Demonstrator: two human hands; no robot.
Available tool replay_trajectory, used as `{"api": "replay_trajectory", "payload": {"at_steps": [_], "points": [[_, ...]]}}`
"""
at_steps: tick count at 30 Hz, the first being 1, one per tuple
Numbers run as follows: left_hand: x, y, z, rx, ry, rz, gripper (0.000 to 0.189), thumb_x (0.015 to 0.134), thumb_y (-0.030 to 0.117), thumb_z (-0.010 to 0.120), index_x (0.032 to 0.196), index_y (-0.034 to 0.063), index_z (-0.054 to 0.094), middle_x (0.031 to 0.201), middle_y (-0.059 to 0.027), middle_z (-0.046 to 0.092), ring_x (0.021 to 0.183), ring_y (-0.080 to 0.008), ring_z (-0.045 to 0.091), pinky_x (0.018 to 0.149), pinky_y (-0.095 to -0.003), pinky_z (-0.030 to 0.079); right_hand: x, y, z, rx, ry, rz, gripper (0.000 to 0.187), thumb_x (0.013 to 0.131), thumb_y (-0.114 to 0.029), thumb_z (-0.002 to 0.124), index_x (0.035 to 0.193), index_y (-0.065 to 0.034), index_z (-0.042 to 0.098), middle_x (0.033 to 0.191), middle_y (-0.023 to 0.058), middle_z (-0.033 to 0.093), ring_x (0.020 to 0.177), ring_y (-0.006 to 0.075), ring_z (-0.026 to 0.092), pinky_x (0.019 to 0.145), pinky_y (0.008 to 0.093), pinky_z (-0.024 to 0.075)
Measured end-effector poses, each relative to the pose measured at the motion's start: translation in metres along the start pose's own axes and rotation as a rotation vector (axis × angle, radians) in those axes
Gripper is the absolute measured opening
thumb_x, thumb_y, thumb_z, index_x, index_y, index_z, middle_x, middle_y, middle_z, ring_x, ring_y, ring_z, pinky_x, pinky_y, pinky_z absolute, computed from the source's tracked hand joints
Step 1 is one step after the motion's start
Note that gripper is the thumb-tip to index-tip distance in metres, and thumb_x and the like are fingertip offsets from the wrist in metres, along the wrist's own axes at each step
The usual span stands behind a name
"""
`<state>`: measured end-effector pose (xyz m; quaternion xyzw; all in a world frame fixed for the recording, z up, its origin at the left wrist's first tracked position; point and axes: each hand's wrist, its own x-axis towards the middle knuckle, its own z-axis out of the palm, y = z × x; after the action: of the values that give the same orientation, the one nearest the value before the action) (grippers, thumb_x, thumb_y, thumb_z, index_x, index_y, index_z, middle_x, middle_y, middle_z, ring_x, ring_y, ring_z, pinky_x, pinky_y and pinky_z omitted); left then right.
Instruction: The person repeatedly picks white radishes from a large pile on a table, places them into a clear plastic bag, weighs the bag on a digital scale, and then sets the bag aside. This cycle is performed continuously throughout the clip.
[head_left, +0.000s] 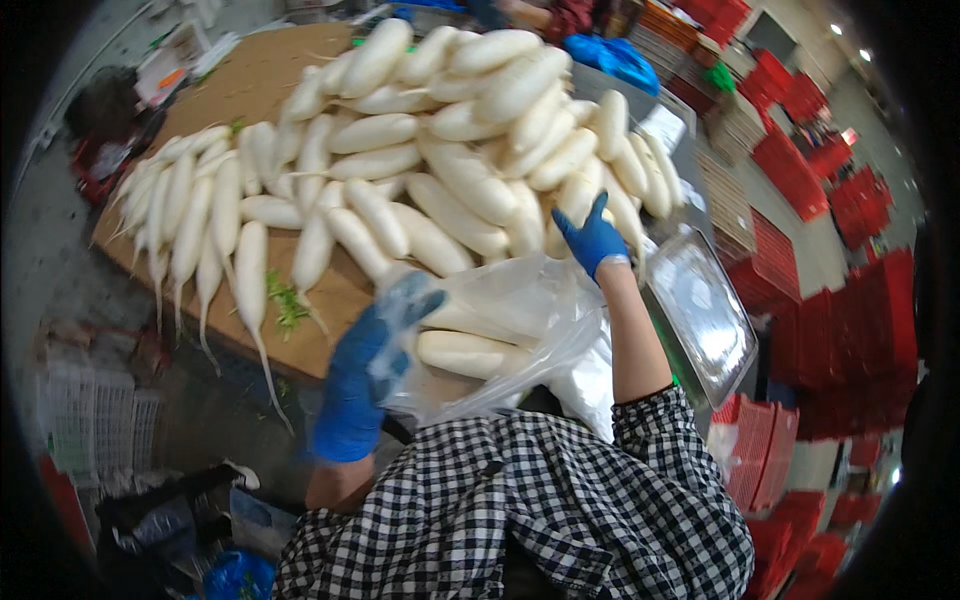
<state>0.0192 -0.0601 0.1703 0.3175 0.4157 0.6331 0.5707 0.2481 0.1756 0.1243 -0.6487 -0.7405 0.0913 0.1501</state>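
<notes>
A large heap of white daikon radishes (457, 165) covers much of a brown-topped table (292, 56). My left hand (360, 375), in a blue glove and somewhat blurred, grips the left side of a clear plastic bag (555, 330). Inside the bag lie a few radishes (469, 355) near the table's front edge. My right hand (596, 236), also blue-gloved, is at the right front of the heap with fingers spread, over the radishes; nothing shows in its grasp. Long-rooted radishes (251, 277) lie at the left, tips over the edge.
A metal tray (701, 307) lies at the right. Green leaf scraps (285, 304) are on the table. Red crates (855, 337) are stacked farther right, white crates (101, 420) stand lower left. A blue plastic bag (611, 60) and part of another person (566, 19) are at the back.
</notes>
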Motion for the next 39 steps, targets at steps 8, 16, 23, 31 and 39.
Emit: {"api": "replay_trajectory", "payload": {"at_steps": [8, 16, 23, 31, 39], "points": [[-0.004, -0.015, 0.009, -0.169, -0.19, -0.171, 0.059, 0.092, 0.035, 0.046, 0.136, -0.0016, 0.032, 0.128, -0.0171, 0.049, 0.109, -0.014, 0.052, 0.054, -0.0097, 0.038, 0.03, 0.054, 0.054, 0.323, -0.113, 0.061, 0.098, 0.07, -0.048, 0.071, 0.137, 0.0041, 0.023, 0.11, 0.0231, 0.057, 0.094, 0.0332, 0.06, 0.075, 0.0367, 0.0492], [-0.003, -0.025, 0.009, -0.157, -0.21, -0.116, 0.056, 0.092, 0.038, 0.046, 0.133, 0.001, 0.038, 0.121, -0.0167, 0.054, 0.107, -0.0156, 0.053, 0.079, -0.0224, 0.044, 0.026, 0.082, 0.026, 1.488, -0.311, 0.347, 0.052, 0.08, -0.039, 0.066, 0.118, -0.0077, 0.051, 0.08, 0.0096, 0.061, 0.063, 0.0191, 0.059, 0.055, 0.0263, 0.0501], [-0.008, -0.026, 0.008, -0.197, -0.164, -0.164, 0.05, 0.093, 0.033, 0.045, 0.13, -0.0002, 0.041, 0.116, -0.0158, 0.057, 0.105, -0.0199, 0.055, 0.091, -0.0311, 0.044, 0.04, -0.001, -0.008, -0.136, 0.329, -0.25, 0.053, 0.079, -0.037, 0.065, 0.118, -0.003, 0.054, 0.09, 0.0176, 0.064, 0.078, 0.0286, 0.064, 0.071, 0.0357, 0.0501], [-0.018, -0.04, -0.013, -0.185, -0.21, -0.118, 0.022, 0.091, 0.012, 0.051, 0.109, 0.0005, 0.059, 0.103, -0.0094, 0.064, 0.094, -0.0163, 0.061, 0.085, -0.0281, 0.048, 0.011, -0.191, 0.105, 0.14, -0.469, -0.445, 0.112, 0.069, -0.067, 0.06, 0.143, -0.0027, 0.007, 0.138, 0.0262, 0.033, 0.119, 0.0379, 0.044, 0.098, 0.0395, 0.0379], [-0.03, -0.02, -0.014, -0.015, 0.125, -0.141, 0.038, 0.092, 0.028, 0.046, 0.114, -0.0013, 0.056, 0.104, -0.0125, 0.063, 0.099, -0.0207, 0.058, 0.092, -0.0319, 0.042, 0.04, -0.167, 0.082, 0.815, -0.934, -0.178, 0.078, 0.074, -0.049, 0.066, 0.132, -0.0028, 0.042, 0.125, 0.0115, 0.05, 0.106, 0.0205, 0.051, 0.088, 0.0295, 0.0419]]}}
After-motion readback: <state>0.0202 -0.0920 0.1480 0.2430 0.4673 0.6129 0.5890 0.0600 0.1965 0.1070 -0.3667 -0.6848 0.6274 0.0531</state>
